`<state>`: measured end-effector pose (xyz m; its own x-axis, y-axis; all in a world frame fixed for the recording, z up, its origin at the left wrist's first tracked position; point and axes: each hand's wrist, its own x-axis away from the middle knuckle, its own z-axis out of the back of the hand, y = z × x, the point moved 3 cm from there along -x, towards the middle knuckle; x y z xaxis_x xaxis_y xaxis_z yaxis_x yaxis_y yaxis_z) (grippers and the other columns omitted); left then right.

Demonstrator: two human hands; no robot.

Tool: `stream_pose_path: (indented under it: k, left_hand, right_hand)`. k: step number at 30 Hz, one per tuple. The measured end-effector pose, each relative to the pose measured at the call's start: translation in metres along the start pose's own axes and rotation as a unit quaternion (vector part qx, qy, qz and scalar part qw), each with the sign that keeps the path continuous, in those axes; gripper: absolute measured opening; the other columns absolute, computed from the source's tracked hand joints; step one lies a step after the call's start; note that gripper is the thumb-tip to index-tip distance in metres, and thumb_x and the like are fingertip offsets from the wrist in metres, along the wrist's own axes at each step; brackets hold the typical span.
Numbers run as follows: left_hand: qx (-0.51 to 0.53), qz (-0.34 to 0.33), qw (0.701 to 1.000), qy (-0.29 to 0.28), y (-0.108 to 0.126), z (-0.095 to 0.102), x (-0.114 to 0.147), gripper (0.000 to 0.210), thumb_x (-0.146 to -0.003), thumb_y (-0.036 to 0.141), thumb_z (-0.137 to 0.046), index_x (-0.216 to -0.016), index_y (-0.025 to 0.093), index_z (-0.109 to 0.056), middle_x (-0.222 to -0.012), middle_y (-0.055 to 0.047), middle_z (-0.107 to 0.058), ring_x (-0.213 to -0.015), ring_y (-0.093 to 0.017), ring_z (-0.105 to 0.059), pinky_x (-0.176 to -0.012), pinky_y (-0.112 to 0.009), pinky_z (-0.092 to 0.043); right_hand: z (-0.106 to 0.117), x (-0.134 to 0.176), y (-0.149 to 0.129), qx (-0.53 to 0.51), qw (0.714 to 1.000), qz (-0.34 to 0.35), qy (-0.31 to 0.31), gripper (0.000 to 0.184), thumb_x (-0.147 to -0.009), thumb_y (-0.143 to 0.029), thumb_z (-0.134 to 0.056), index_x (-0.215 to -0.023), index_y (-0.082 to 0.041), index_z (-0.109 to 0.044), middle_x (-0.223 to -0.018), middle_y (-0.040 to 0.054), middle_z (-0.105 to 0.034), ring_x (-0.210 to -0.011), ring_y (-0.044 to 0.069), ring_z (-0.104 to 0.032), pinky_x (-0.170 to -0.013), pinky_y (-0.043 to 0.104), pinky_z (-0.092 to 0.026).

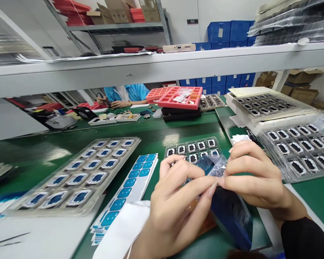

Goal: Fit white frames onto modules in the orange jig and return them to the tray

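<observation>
My left hand (182,201) and my right hand (255,176) meet fingertip to fingertip in front of me. Between them they pinch a crumpled clear plastic film (218,168). A dark blue, glossy piece (233,216) hangs below the fingers; whether it is joined to the film I cannot tell. Something orange (209,225) shows partly behind my left hand. Just beyond the hands lies a clear tray (192,148) of black-and-white parts, partly covered by them. To the left of my left hand are sheets of blue stickers (128,183).
A larger tray of white-rimmed blue parts (78,178) lies at left. Stacked trays (305,149) stand at right. Red trays (182,99) sit farther back. A shelf beam (140,70) crosses above the green bench (162,133). A co-worker in blue (129,94) sits opposite.
</observation>
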<state>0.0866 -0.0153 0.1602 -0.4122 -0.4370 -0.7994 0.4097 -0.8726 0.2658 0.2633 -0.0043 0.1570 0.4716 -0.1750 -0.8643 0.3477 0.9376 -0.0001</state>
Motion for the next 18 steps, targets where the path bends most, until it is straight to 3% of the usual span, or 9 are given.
stream_pose_path:
  k: [9,18]
  left_hand:
    - [-0.039,0.003,0.999,-0.018,0.0009,0.0002,0.0022,0.021,-0.087,0.001,-0.055,-0.096,0.018,-0.064,-0.080,0.000,-0.060,-0.070,-0.010,-0.051,-0.093,-0.042,-0.037]
    - [-0.033,-0.008,0.999,-0.028,-0.0005,0.0005,0.0022,0.024,-0.087,0.000,-0.056,-0.101,0.018,-0.064,-0.081,0.001,-0.060,-0.072,-0.010,-0.051,-0.094,-0.042,-0.037]
  right_hand:
    - [-0.0029,0.0009,0.0009,-0.052,0.998,-0.033,-0.016,0.011,-0.091,-0.006,-0.060,-0.091,-0.015,-0.065,-0.088,0.0059,-0.069,-0.086,0.019,-0.055,-0.079,0.038,-0.053]
    - [0.0004,-0.0001,0.0014,-0.055,0.998,-0.018,-0.020,0.011,-0.089,-0.004,-0.062,-0.090,-0.014,-0.067,-0.087,0.0070,-0.071,-0.083,0.019,-0.057,-0.075,0.035,-0.054]
